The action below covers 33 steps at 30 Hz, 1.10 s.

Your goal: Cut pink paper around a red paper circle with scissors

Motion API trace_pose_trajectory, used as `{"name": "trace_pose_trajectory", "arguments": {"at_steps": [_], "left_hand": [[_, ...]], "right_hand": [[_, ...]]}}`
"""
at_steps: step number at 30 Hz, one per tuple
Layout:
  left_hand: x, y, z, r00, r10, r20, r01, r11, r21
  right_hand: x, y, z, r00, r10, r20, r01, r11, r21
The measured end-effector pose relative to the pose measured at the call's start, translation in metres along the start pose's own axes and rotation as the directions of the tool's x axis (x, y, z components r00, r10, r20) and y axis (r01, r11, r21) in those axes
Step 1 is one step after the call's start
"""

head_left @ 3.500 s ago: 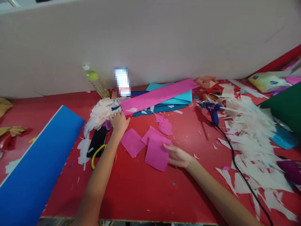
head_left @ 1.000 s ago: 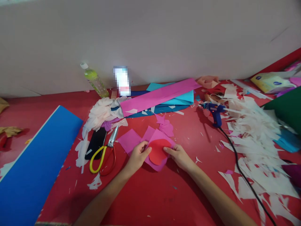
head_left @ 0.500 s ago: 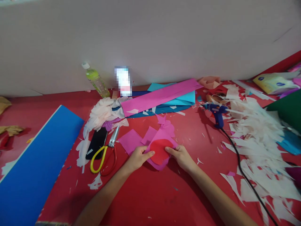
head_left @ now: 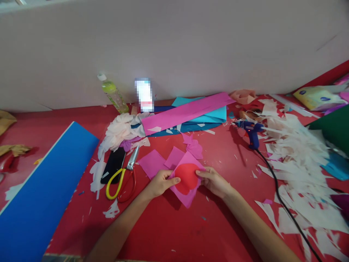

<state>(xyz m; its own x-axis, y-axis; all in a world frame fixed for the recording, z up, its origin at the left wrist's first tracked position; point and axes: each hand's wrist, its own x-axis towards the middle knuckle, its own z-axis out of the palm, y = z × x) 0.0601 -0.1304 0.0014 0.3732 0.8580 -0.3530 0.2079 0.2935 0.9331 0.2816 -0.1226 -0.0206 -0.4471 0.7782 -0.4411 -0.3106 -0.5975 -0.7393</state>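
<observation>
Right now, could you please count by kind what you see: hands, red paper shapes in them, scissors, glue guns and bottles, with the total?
Hands: 2 (left hand, right hand)
Red paper shape: 1
Scissors: 1
Glue gun: 1
Bottle: 1
Total: 6

You are holding a rounded red paper piece (head_left: 187, 178) against a square pink paper sheet (head_left: 188, 201). The sheet's lower corner is pointing toward you.

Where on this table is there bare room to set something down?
Mostly bare: the red tabletop between the held pink paper and the near edge. Also left of the bottle, between wall and blue board. Crowded: right of the glue gun, among white scraps, and around the scissors.
</observation>
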Motion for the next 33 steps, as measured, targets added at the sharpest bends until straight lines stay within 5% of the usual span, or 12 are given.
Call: {"name": "trace_pose_trajectory", "arguments": {"at_steps": [6,24,33], "left_hand": [[0.000,0.000,-0.002,0.998,-0.010,0.062,0.009,1.000,0.015],[-0.002,0.008,-0.012,0.952,-0.053,0.301,0.047,0.999,0.028],[-0.004,0.015,-0.010,0.979,-0.069,0.193,0.065,0.998,0.026]], "right_hand": [[-0.002,-0.008,-0.001,0.994,-0.048,0.094,0.056,0.995,-0.083],[-0.007,-0.024,-0.001,0.963,0.066,0.262,0.022,0.947,-0.321],[-0.010,-0.024,0.001,0.976,0.009,0.217,0.091,0.889,-0.448]]}}
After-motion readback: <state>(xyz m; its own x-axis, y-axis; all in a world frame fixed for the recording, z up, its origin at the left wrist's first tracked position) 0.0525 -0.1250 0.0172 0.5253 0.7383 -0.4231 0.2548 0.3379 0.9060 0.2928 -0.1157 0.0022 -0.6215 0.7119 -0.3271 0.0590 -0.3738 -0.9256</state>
